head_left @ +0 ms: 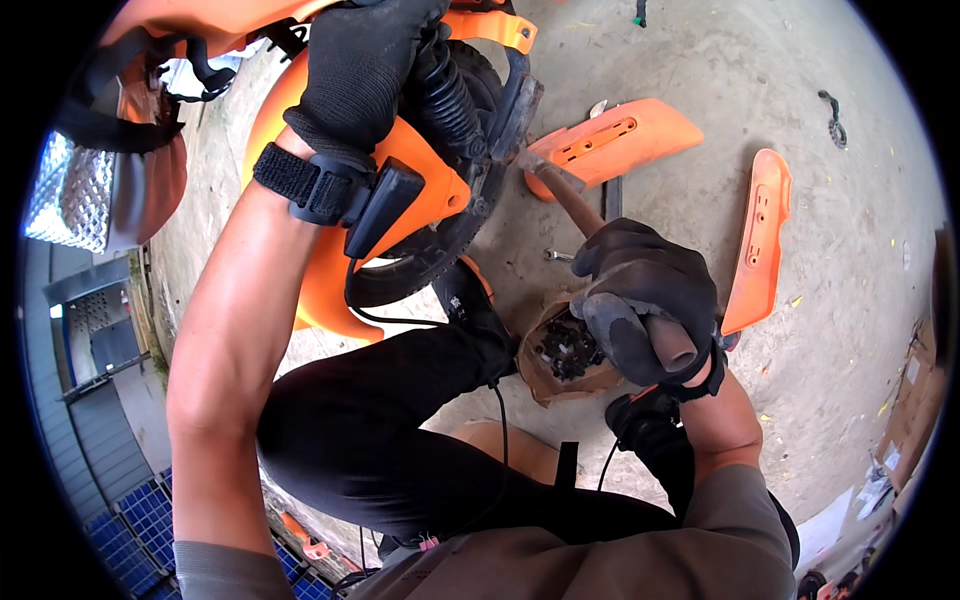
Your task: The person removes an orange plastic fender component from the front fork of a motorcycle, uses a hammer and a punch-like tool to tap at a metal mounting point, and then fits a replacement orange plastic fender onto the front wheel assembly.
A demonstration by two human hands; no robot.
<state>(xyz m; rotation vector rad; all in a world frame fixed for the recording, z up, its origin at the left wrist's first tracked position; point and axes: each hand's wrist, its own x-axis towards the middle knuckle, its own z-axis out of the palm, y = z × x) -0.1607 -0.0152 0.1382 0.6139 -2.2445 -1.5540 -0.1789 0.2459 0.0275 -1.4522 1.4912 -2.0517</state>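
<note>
My left hand (360, 75), in a black glove, is closed at the top of the view beside a black coil-spring shock absorber (445, 100); its fingers are mostly hidden. Below it are an orange fender (410, 165) and a black tyre (400, 280) of a small motorbike. My right hand (645, 290), gloved too, is wrapped round the wooden handle of a hammer (570, 200). The handle slants up and left, and its dark metal head is by the bracket at the shock absorber's lower end; whether they touch, I cannot tell.
Two loose orange plastic covers, one near (650, 135) and one farther right (757, 240), lie on the concrete floor. A small wrench (558, 255) and an open bag of dark small parts (570, 350) are between my feet. Cardboard (905, 400) stands at the right edge.
</note>
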